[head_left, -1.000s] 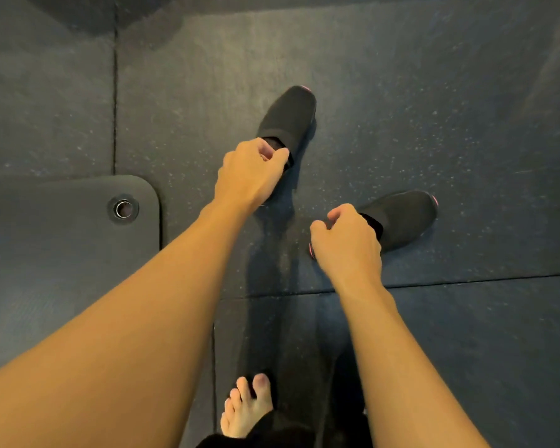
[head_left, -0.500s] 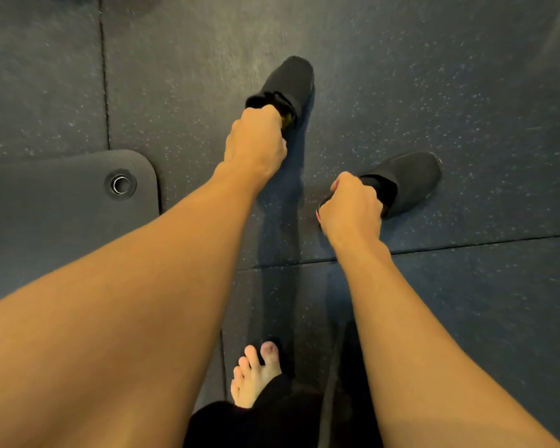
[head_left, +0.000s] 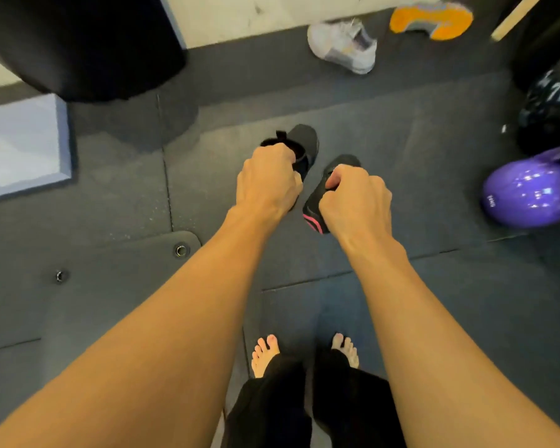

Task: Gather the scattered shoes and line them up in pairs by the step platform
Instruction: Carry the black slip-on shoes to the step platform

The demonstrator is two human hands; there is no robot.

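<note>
Carrying in progress: a plain black shoe [head_left: 304,140] is gripped at its collar by the left hand [head_left: 265,179], fingers curled tight round the opening. Its mate, a pink-striped shoe [head_left: 314,202], is pinched the same way by the right hand [head_left: 356,202]. Both are held toe-forward, just beside each other, apparently raised off the rubber floor [head_left: 417,156]; this hold is judged to suit setting them down as a pair. A white sneaker [head_left: 343,46] and an orange-soled shoe [head_left: 430,19] lie by the wall, not yet gathered. A pale slab [head_left: 23,147] at left may be the step platform; this cannot be told.
</note>
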